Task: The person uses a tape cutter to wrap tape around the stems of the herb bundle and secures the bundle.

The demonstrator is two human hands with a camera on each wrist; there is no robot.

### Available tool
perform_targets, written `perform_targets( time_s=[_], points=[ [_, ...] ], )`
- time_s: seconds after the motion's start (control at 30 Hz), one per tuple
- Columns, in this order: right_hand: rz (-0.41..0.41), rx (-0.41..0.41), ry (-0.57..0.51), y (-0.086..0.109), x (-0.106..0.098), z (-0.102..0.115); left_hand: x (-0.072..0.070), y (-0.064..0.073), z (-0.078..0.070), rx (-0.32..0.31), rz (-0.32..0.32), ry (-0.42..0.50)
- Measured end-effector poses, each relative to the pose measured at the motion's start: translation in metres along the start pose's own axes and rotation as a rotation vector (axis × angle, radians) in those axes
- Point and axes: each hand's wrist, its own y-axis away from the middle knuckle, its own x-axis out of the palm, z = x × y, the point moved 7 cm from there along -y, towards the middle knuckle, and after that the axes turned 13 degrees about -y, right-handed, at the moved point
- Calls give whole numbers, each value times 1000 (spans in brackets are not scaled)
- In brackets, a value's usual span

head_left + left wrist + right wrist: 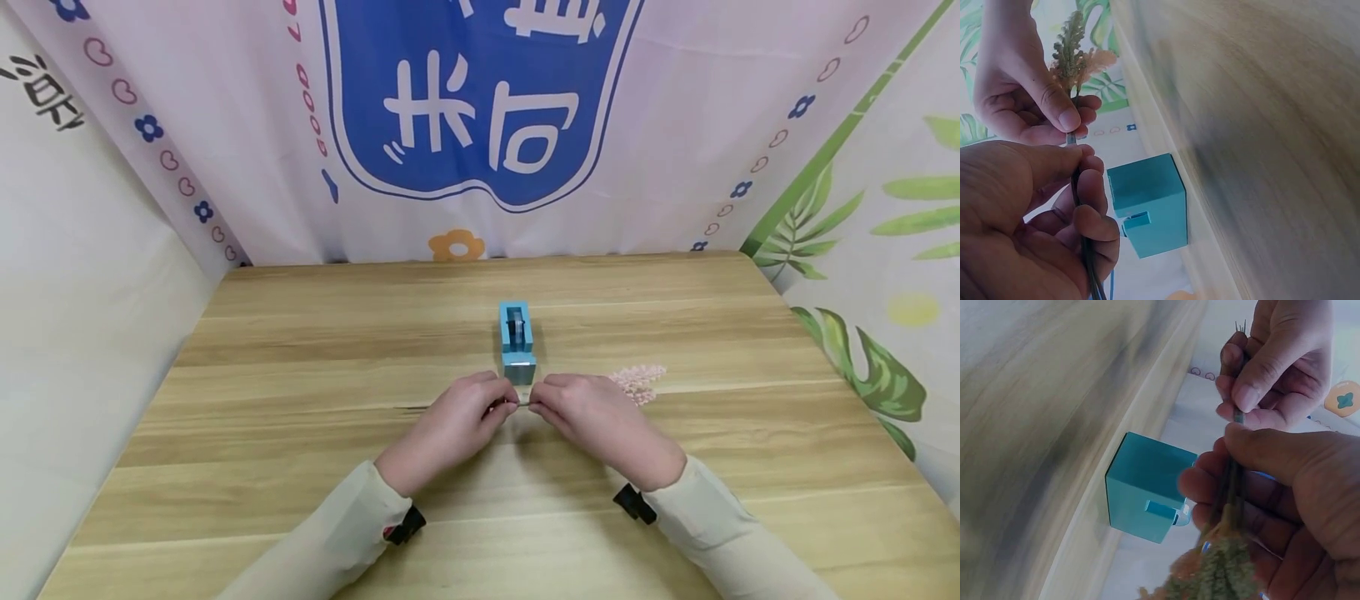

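Note:
A small bunch of pink (pixel 637 383) and green flower sprigs (pixel 1225 569) lies across both hands, its thin dark stems (pixel 1090 262) running out past the left. My left hand (pixel 468 417) pinches the stems between thumb and fingers. Close beside it, my right hand (pixel 592 417) pinches the same stems nearer the flower heads. Between the two thumbs a short pale, shiny band (pixel 1071 139) shows around the stems. Just beyond the fingertips stands a blue tape dispenser (pixel 517 358) with a clear roll (pixel 517 321) in it.
The wood-grain table (pixel 300 467) stretches out on every side of the hands. Behind it hangs a printed curtain (pixel 480 217) with a blue panel, and a leaf-patterned cloth (pixel 885 350) hangs at the right. Black wrist cameras are strapped at both sleeves (pixel 345 508).

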Motion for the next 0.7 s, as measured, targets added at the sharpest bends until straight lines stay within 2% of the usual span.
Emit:
perform_targets(
  time_s=[0.27,0.43,0.7],
  points=[
    [10,14,22,1,2,0,1,0,-1,-2,7,32],
    [-26,2,64,2,1,1,3,-2,1,-21,17,41],
    [-60,0,100,3,0,4,4,-4,-1,-9,14,41]
  ],
)
